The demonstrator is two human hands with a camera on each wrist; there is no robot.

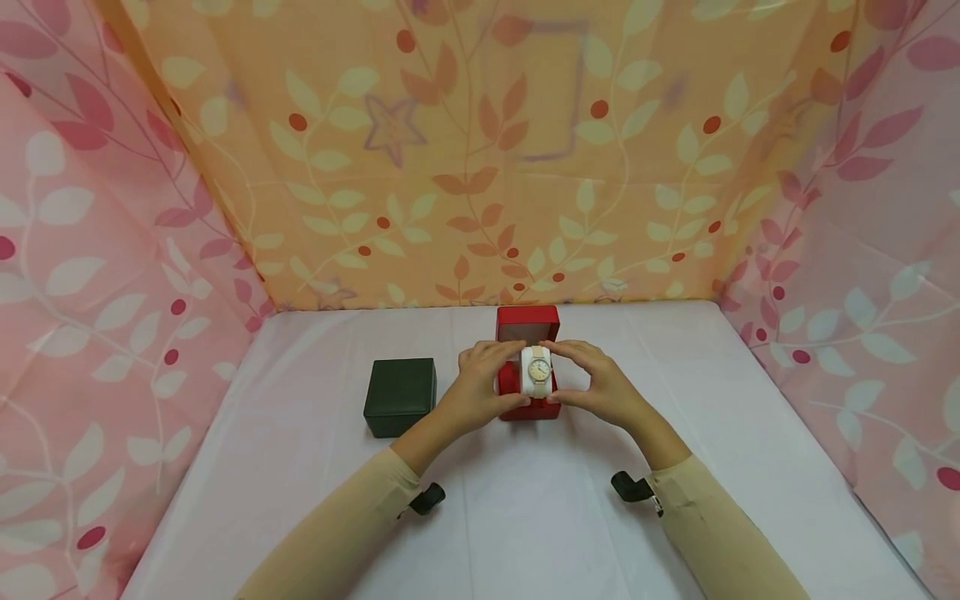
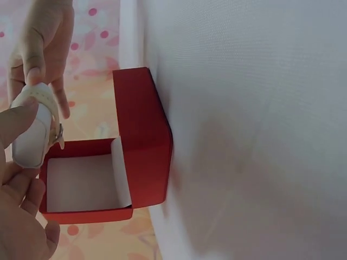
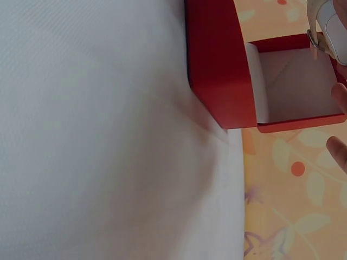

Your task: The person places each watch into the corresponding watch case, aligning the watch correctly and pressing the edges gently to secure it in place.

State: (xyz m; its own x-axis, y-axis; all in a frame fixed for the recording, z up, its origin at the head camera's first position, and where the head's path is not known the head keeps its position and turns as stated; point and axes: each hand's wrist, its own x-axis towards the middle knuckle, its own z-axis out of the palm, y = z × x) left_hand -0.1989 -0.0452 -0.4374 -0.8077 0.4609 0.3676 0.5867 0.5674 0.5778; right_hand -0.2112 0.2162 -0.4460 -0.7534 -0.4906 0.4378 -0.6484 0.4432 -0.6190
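Note:
A wristwatch (image 1: 538, 370) with a round pale dial and cream strap is wrapped around a white cushion (image 2: 31, 142). My left hand (image 1: 480, 382) pinches the cushion's left side between thumb and fingers. On the opposite side, my right hand (image 1: 602, 385) grips it the same way. Both hold it just above the red watch box (image 2: 142, 135), whose lid stands raised at the back and shows a white lining. The strap's buckle (image 2: 58, 132) hangs at the cushion's underside in the left wrist view. The right wrist view catches only some right fingers (image 3: 339, 151) at its edge.
A closed dark green box (image 1: 400, 398) sits left of the red one, close to my left forearm. White cloth (image 1: 540, 533) covers the table. Patterned curtains (image 1: 480, 150) rise at its back and both sides. Each sleeve carries a small black wrist camera (image 1: 632, 487).

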